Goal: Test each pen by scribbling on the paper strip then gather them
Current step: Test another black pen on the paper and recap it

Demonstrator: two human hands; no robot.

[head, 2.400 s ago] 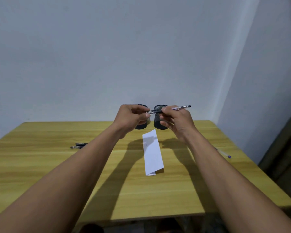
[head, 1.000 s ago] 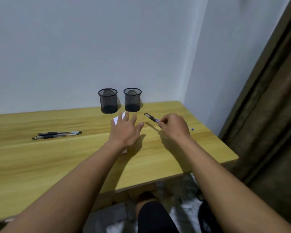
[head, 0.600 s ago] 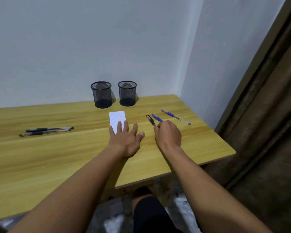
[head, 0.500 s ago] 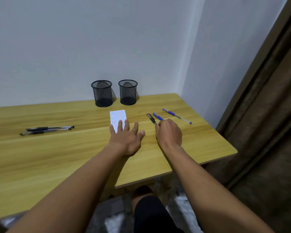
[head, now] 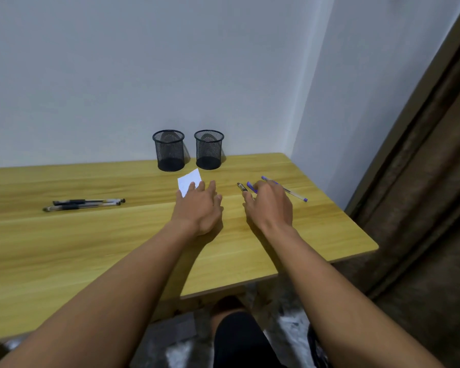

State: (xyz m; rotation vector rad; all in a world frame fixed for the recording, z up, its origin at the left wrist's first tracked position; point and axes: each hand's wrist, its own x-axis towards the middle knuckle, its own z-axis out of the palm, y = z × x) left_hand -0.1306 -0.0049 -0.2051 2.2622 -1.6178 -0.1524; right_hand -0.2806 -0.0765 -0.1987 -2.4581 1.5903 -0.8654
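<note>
A white paper strip (head: 189,178) lies on the wooden table (head: 91,248) in front of two mesh cups. My left hand (head: 199,208) rests flat on its near part, fingers spread, so only the far end shows. My right hand (head: 270,205) sits just to the right with loosely parted fingers over two short pen ends: a dark-tipped pen (head: 241,186) by the index finger and a blue piece (head: 250,187) running under the hand. A blue pen (head: 292,194) lies beyond the knuckles. Two black pens (head: 85,204) lie side by side at the left.
Two black mesh pen cups (head: 168,151) (head: 209,150) stand side by side against the back wall. The table's right edge and rounded corner (head: 367,245) are close to my right arm, with a brown curtain (head: 422,181) beyond. My knee shows below the near edge.
My hands came down from holding a pen in the air. The left hand went flat onto the paper; the right lowered the pen beside the blue pens and its fingers have loosened.
</note>
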